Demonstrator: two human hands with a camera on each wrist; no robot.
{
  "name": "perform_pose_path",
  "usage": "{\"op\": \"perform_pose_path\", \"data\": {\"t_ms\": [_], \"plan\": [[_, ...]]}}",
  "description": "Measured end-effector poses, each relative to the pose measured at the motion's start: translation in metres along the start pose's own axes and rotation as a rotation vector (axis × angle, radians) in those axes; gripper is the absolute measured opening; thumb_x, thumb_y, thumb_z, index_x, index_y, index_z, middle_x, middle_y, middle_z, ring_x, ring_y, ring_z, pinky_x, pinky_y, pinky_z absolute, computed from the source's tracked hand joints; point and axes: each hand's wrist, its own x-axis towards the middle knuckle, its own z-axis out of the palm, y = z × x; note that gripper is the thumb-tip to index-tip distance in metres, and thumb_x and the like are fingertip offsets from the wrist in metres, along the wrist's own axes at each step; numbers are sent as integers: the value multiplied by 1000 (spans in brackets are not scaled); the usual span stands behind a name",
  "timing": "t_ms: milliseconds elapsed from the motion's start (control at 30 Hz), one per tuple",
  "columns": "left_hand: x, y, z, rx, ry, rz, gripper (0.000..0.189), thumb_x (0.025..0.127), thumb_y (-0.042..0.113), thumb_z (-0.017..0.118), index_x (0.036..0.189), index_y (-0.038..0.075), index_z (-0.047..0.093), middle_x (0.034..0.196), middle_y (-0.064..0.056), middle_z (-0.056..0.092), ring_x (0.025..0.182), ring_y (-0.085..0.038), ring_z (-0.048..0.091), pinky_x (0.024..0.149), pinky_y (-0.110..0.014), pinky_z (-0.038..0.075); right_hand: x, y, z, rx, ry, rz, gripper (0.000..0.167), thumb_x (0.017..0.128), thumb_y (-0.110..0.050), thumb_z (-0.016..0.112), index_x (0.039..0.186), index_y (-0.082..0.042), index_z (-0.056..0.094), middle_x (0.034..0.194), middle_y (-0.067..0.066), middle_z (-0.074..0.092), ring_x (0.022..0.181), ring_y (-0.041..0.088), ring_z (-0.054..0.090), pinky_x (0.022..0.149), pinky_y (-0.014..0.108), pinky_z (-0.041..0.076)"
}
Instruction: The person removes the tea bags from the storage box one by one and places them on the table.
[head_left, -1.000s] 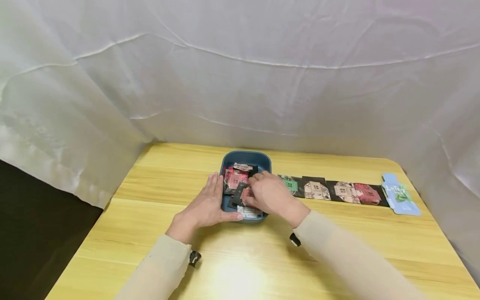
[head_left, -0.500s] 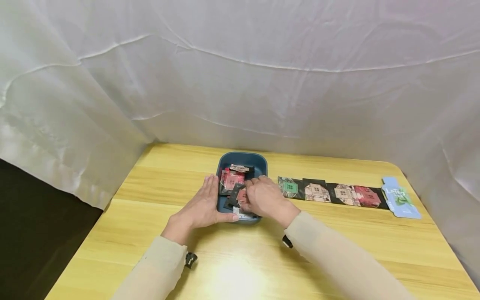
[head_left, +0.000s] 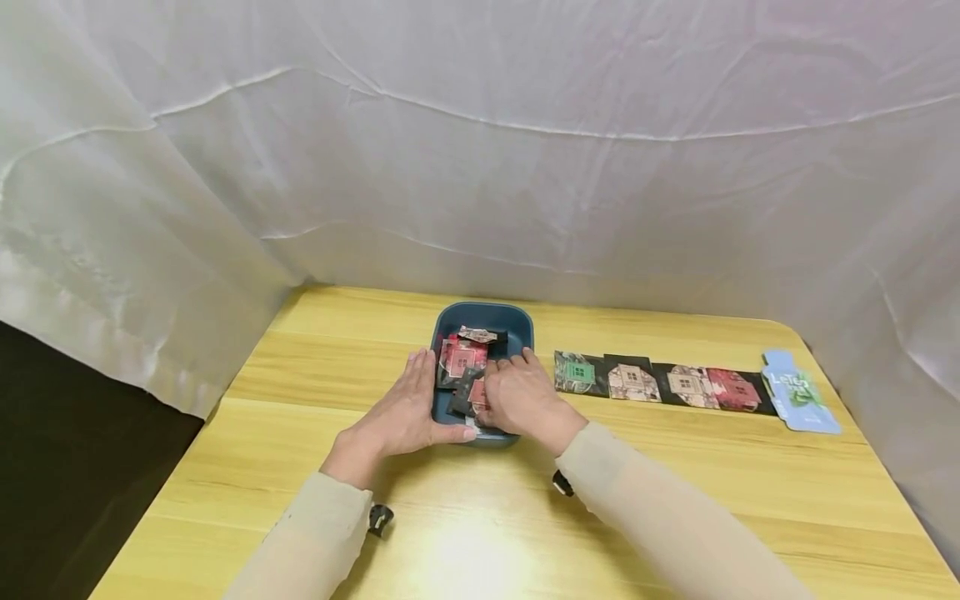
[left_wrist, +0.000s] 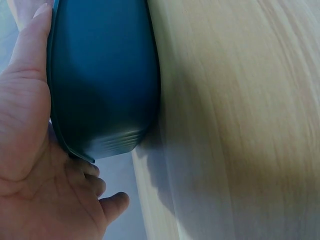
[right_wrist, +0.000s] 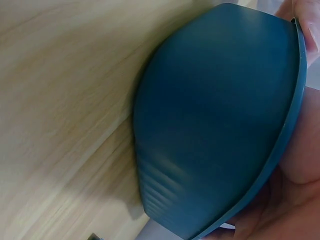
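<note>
A dark blue plastic bin (head_left: 482, 311) stands on the table with several small printed sachets in it. My left hand (head_left: 397, 421) lies along its left side, fingers straight, thumb on the front rim. My right hand (head_left: 521, 396) reaches over the right rim, its curled fingers and thumb at the right edge of a black-and-red sachet (head_left: 477, 392); the fingertips are partly hidden. Left of that sachet lies a pink-and-black sachet (head_left: 457, 360), and a beige-and-black one (head_left: 480, 335) rests near the back. In both wrist views the palms sit close to the bin's rim.
Right of the bin, sachets lie in a row: a green-labelled one (head_left: 580, 372), beige ones (head_left: 632, 380) and a red one (head_left: 733, 389). A light blue packet (head_left: 799, 392) with green print ends the row. Pale cloth (head_left: 480, 167) hangs behind the wooden table (head_left: 360, 333).
The bin has shifted slightly left with both hands. My right hand has moved left inside it, and the black-and-red sachet has moved a little left with it.
</note>
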Motion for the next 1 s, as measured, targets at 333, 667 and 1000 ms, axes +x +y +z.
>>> {"op": "perform_pose_path", "data": {"t_ms": [333, 667, 1000], "plan": [[2, 1, -2, -21, -10, -5, 143, 81, 81, 72, 166, -2, -7, 175, -22, -10, 164, -35, -8, 133, -48, 10, 2, 5, -2, 23, -23, 11, 89, 88, -59, 80, 150, -1, 54, 149, 17, 60, 142, 36, 53, 129, 55, 27], [1, 1, -2, -31, -12, -13, 143, 81, 80, 73, 166, -2, -7, 175, -21, -10, 164, -35, -7, 133, -48, 10, 4, 3, 0, 6, -51, 16, 98, 85, -60, 83, 155, -1, 49, 152, 17, 57, 144, 35, 50, 130, 56, 24], [0, 0, -1, -26, -3, 4, 141, 82, 78, 73, 166, -4, -6, 175, -24, -8, 164, -38, -4, 133, -48, 11, 1, 3, -1, 96, 93, -11, 92, 80, -54, 87, 146, -1, 51, 139, 18, 60, 131, 37, 55, 122, 53, 39]]}}
